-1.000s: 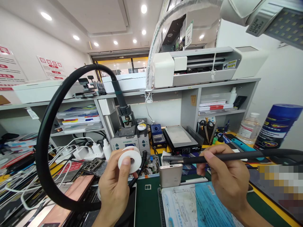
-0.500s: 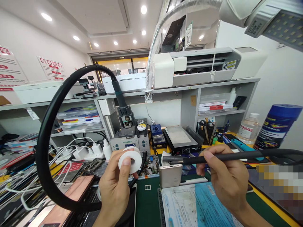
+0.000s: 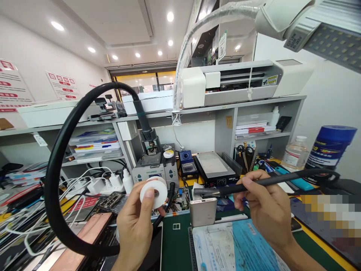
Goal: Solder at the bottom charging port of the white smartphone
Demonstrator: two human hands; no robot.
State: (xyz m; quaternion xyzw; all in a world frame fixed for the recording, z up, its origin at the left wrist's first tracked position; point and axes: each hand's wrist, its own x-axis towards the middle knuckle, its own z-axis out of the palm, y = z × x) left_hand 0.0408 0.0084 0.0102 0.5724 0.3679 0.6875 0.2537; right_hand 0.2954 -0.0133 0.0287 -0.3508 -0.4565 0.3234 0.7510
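My left hand (image 3: 137, 226) is closed round a white spool (image 3: 160, 190), its thumb pressed on the flat face beside the centre hole. In my right hand (image 3: 265, 205) a slim black tool (image 3: 254, 184) is pinched level, its grey tip pointing left and a black cord running off to the right. That tip sits just above the top edge of a silver phone (image 3: 203, 211), near a small white piece; I cannot tell if they touch. The phone stands on edge behind a blue and white printed sheet (image 3: 220, 241). A small metal frame (image 3: 176, 226) lies on the green mat (image 3: 175, 248).
A thick black hose (image 3: 53, 180) loops at the left from a hot air station (image 3: 153, 171). Phones and white cables crowd the left side. A heating plate (image 3: 216, 169) is at the back. A clear bottle (image 3: 295, 154) and blue can (image 3: 329, 146) stand right. A lamp (image 3: 332, 41) hangs overhead.
The view has shifted slightly. My right hand and the black tool have moved a little left relative to the frame; both hands keep the same hold.
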